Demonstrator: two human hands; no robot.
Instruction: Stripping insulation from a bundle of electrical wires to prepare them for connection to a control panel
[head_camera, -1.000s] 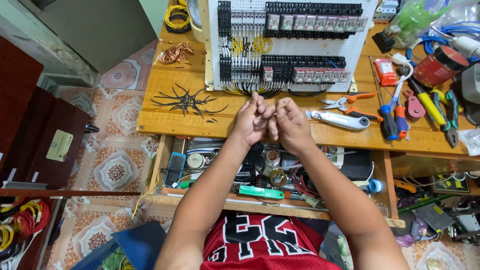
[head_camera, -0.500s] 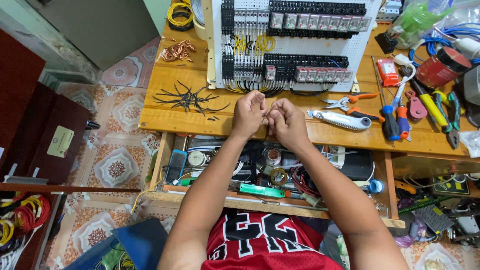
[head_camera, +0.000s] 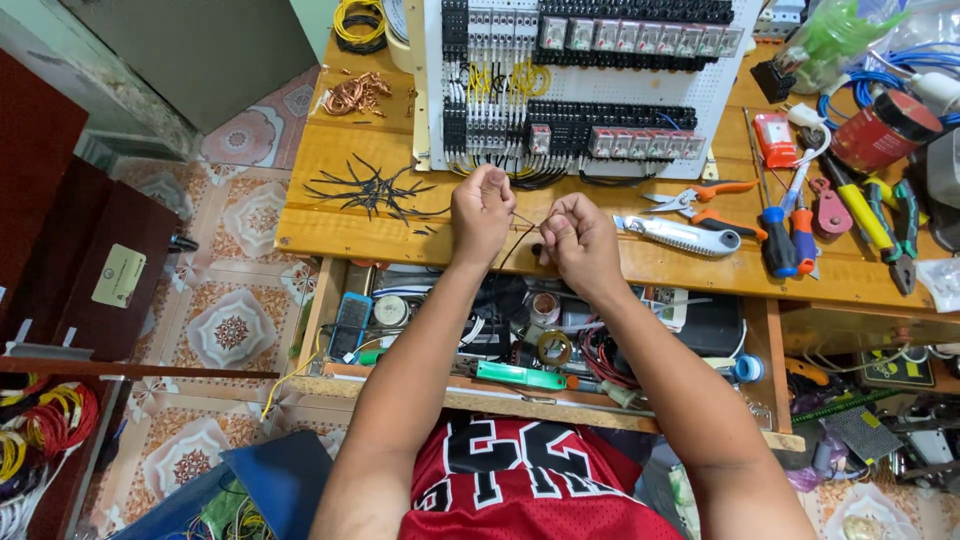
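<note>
Both hands have drawn apart since a second ago, when their knuckles pressed together; a gap now shows between them above the front edge of the wooden worktop (head_camera: 330, 235). At far left on the worktop lies a scatter of black wire offcuts (head_camera: 372, 190), with a heap of bare copper scraps (head_camera: 355, 95) behind it. The left hand (head_camera: 482, 212) is clenched, its fingers pinching one end of a thin black wire (head_camera: 515, 235). From those fingers the wire runs across the gap, dips slightly and reaches the right hand (head_camera: 577, 240), whose fingers are curled shut on its other end. Behind the hands stands a white perforated panel (head_camera: 720, 95) carrying rows of black terminal blocks and relays. Right of the right hand lie a grey utility knife (head_camera: 680, 237), orange-handled cutters (head_camera: 695, 195) and a red-and-blue screwdriver (head_camera: 800, 235).
</note>
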